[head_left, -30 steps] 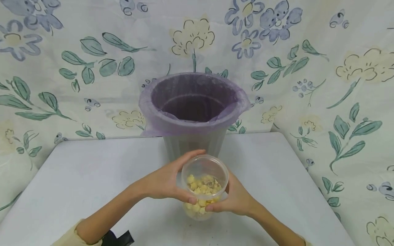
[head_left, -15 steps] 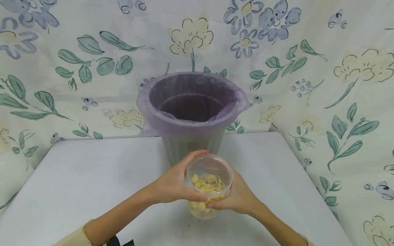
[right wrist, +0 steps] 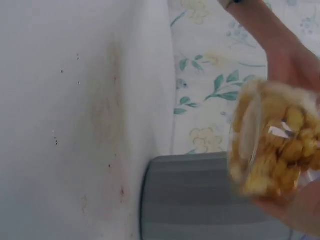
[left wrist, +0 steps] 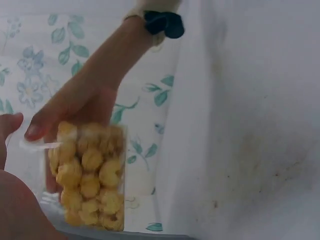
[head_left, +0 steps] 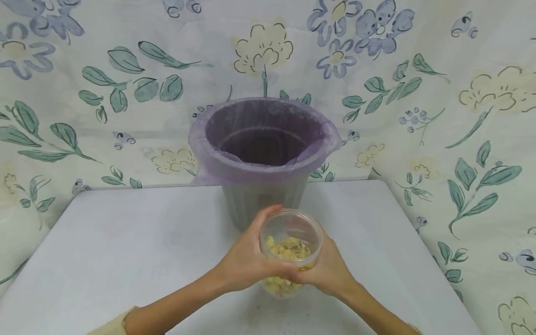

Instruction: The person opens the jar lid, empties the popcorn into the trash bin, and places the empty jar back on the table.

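Both hands hold a clear round plastic tub (head_left: 278, 227) with yellow popcorn (head_left: 289, 249) inside. Its top is uncovered and tips slightly toward the head camera. My left hand (head_left: 247, 258) grips the left side of the tub, thumb across the front just under the rim. From the right side my right hand (head_left: 331, 265) curls round it, and the two thumbs meet in front. Through the clear wall the popcorn (left wrist: 90, 175) shows in the left wrist view. The right wrist view has the tub's base (right wrist: 245, 140) raised off the table. Some fingers are hidden behind the tub.
Just beyond the hands stands a grey trash can (head_left: 240, 204), lined with a purple bag (head_left: 198, 149) folded over its rim. The white table (head_left: 138, 232) has small dark specks (right wrist: 122, 191) near the front. A floral curtain (head_left: 138, 149) hangs behind and to the right.
Both hands have shifted the tub a little to the right. The left thumb has slid right until it meets the right thumb. The popcorn has settled lower in the tub.
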`<state>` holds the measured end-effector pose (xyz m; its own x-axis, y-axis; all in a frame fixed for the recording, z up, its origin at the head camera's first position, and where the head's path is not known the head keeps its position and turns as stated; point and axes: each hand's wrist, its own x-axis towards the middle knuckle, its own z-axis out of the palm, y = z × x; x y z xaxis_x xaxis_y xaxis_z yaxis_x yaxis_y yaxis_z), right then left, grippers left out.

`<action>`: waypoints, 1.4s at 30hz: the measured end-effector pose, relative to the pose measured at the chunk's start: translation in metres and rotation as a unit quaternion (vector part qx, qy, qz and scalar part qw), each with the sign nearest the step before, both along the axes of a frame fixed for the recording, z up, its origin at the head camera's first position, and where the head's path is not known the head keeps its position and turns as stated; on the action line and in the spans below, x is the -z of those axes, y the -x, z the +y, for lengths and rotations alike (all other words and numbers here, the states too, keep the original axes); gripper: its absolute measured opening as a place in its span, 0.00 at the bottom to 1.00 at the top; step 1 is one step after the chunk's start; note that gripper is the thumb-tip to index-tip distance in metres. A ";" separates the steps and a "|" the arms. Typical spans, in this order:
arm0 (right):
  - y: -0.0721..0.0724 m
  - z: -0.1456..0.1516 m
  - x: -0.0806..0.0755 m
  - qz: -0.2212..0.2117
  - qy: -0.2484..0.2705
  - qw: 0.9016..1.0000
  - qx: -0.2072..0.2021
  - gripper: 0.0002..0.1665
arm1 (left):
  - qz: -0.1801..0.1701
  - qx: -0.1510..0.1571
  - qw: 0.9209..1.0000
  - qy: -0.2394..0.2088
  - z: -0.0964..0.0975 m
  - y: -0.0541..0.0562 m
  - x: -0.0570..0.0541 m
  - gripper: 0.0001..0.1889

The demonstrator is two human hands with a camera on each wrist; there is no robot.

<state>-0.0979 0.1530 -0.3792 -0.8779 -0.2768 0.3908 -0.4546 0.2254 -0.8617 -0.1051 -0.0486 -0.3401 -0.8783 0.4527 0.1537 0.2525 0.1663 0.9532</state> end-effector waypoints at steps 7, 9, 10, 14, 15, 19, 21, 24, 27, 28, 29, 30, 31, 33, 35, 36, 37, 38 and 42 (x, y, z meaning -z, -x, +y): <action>0.002 0.003 -0.001 0.013 -0.014 1.000 0.022 0.56 | 0.005 -0.050 0.999 -0.017 0.011 -0.008 0.004 0.61; 0.002 0.007 -0.001 0.006 -0.007 1.000 0.008 0.56 | 0.002 -0.024 0.999 -0.022 0.008 -0.006 0.003 0.63; 0.002 0.009 -0.001 0.002 -0.001 1.000 -0.003 0.56 | 0.005 -0.009 1.000 -0.021 0.005 -0.003 0.002 0.63; 0.002 0.016 -0.001 -0.015 0.021 0.998 -0.050 0.59 | 0.007 0.094 0.995 -0.040 -0.014 0.016 -0.003 0.63; 0.002 0.017 -0.002 -0.018 0.028 0.997 -0.065 0.60 | 0.007 0.125 0.991 -0.041 -0.020 0.022 -0.004 0.62; 0.001 0.021 -0.003 -0.034 0.050 0.990 -0.124 0.62 | -0.029 0.260 0.964 -0.050 -0.032 0.045 -0.004 0.60; 0.001 0.021 -0.004 -0.040 0.053 0.987 -0.148 0.63 | -0.040 0.309 0.949 -0.049 -0.032 0.052 -0.004 0.59; 0.001 0.020 -0.004 -0.044 0.053 0.983 -0.172 0.65 | -0.046 0.346 0.936 -0.050 -0.028 0.056 -0.003 0.56; 0.001 0.019 -0.004 -0.044 0.053 0.981 -0.183 0.64 | -0.045 0.359 0.931 -0.051 -0.025 0.057 -0.003 0.55; 0.001 0.019 -0.003 -0.042 0.052 0.981 -0.184 0.64 | -0.044 0.358 0.931 -0.052 -0.024 0.057 -0.002 0.54; 0.001 0.019 -0.004 -0.038 0.051 0.981 -0.181 0.65 | -0.046 0.357 0.931 -0.056 -0.024 0.057 -0.003 0.55; 0.001 0.019 -0.004 -0.033 0.046 0.983 -0.175 0.65 | -0.047 0.349 0.934 -0.057 -0.024 0.056 -0.002 0.54; 0.001 0.019 -0.004 -0.027 0.042 0.984 -0.169 0.65 | -0.046 0.340 0.938 -0.058 -0.023 0.055 -0.002 0.54; 0.002 0.019 -0.004 -0.015 0.032 0.988 -0.150 0.66 | -0.045 0.311 0.947 -0.060 -0.022 0.051 -0.002 0.53; 0.003 0.020 -0.003 -0.004 0.024 0.992 -0.126 0.66 | -0.033 0.273 0.960 -0.058 -0.020 0.046 -0.002 0.53; 0.004 0.020 -0.003 -0.001 0.020 0.993 -0.112 0.65 | -0.027 0.249 0.967 -0.053 -0.018 0.043 -0.002 0.52; 0.005 0.020 -0.002 0.003 0.018 0.995 -0.098 0.65 | -0.014 0.225 0.973 -0.048 -0.016 0.040 -0.001 0.52; 0.005 0.020 -0.001 0.006 0.016 0.996 -0.084 0.64 | -0.003 0.197 0.979 -0.043 -0.014 0.037 -0.001 0.52; 0.007 0.019 0.001 0.011 0.007 0.999 -0.031 0.61 | 0.026 0.094 0.995 -0.025 -0.003 0.024 0.003 0.53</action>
<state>-0.1048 0.1723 -0.3798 -0.8505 -0.3252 0.4135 -0.4860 0.1849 -0.8542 -0.1289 -0.0519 -0.3432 -0.7693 0.5984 0.2240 0.3242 0.0635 0.9439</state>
